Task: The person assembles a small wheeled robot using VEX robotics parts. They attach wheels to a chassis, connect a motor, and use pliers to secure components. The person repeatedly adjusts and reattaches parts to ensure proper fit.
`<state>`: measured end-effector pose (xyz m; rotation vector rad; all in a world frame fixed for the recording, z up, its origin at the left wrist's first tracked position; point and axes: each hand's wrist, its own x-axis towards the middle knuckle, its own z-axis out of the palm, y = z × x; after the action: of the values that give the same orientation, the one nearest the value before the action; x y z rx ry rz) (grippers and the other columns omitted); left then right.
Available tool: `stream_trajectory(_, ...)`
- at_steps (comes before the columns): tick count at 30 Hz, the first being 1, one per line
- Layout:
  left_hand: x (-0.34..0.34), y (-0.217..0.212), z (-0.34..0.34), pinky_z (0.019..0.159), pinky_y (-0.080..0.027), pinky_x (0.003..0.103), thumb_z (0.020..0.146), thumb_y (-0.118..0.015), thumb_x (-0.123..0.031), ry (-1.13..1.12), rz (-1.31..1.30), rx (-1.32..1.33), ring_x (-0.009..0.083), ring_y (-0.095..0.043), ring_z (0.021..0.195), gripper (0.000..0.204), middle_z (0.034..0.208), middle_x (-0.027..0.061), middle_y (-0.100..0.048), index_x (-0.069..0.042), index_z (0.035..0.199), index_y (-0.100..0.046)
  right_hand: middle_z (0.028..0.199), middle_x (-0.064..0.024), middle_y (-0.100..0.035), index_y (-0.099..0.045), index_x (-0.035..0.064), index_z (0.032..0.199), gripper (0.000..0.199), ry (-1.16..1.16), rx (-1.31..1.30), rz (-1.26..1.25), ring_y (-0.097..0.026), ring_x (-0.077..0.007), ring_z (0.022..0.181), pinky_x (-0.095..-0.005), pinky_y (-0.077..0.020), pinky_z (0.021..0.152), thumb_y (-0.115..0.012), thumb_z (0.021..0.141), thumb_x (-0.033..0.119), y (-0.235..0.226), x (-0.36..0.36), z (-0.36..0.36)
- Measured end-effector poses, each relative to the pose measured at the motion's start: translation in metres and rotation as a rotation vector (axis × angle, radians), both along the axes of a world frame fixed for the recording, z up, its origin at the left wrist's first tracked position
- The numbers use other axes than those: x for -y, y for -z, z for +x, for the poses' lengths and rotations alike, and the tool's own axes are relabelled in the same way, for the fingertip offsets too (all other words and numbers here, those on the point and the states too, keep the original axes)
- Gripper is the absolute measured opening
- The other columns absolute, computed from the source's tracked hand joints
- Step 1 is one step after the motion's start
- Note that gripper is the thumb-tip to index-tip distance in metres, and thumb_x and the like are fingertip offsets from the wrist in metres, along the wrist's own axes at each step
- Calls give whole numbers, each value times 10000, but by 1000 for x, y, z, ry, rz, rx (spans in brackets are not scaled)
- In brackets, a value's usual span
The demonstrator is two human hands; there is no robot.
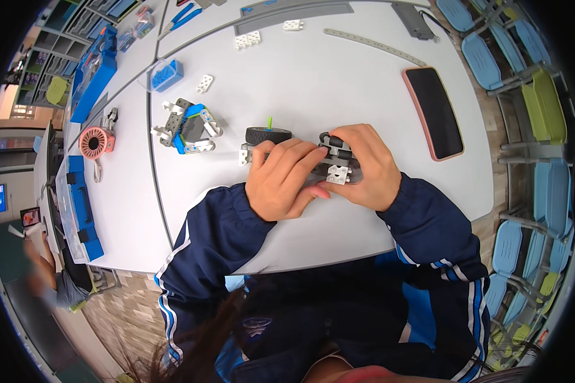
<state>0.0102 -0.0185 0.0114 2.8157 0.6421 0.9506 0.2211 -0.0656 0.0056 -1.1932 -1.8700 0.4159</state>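
Both hands are on the little building-block vehicle (300,153) in the middle of the white counter (338,83). The left hand (281,179) lies over its near side, fingers stretched flat across the grey and white blocks, its grip pressed onto the model. The right hand (364,166) wraps the model's right end, thumb and fingers closed round a white block and the dark rollers there, so that grip is holding the vehicle too. A black wheel (268,135) with a green axle pin sticks out at the far side, just beyond the left hand's fingertips. Off to the left, well apart, sits a second assembly of grey, white and blue pieces (186,127). A phone in a pink case (433,112) lies face up to the right. Farther left, a small pink fan (96,142) rests near the counter's edge, and loose white blocks (247,40) lie at the far side.
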Motion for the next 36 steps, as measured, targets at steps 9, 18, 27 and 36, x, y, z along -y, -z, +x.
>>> stream_trajectory(9, 2, -8, 6, 1010, -261, 496, 820, -632, -553, -82, 11, -164, 234, -549, 1230, 819, 1396, 133, -524, -6, 1406, -459, 1119, -159, -565, -525, -6, 1225, 729, 23, 62, 30, -547, -346, 986, -416, -491, 840, -881, 613, 164, -3, 0, -4)
stream_trajectory(18, 2, -10, 4, 1078, -302, 562, 811, -638, -528, 4, -37, -186, 285, -557, 1193, 902, 1356, 187, -517, 70, 1436, -381, 1045, -177, -560, -511, -44, 1243, 787, 24, 144, 58, -537, -353, 905, -422, -478, 782, -898, 583, 139, -3, 6, -7)
stream_trajectory(27, 4, -6, 7, 1069, -348, 459, 742, -755, -421, 54, -89, -125, 286, -591, 1128, 946, 1315, 193, -560, 90, 1437, -366, 1017, -165, -571, -551, -36, 1228, 759, 37, 146, 74, -535, -343, 876, -408, -487, 770, -901, 589, 177, 1, 9, -4)
stream_trajectory(36, 2, -13, -1, 1039, -329, 440, 729, -786, -334, -125, 297, 6, 250, -575, 1212, 700, 1361, 182, -553, -94, 1346, -560, 1052, -148, -595, -539, -12, 1188, 754, 209, 87, 55, -560, -349, 952, -422, -485, 825, -918, 584, 233, -15, -19, 8)
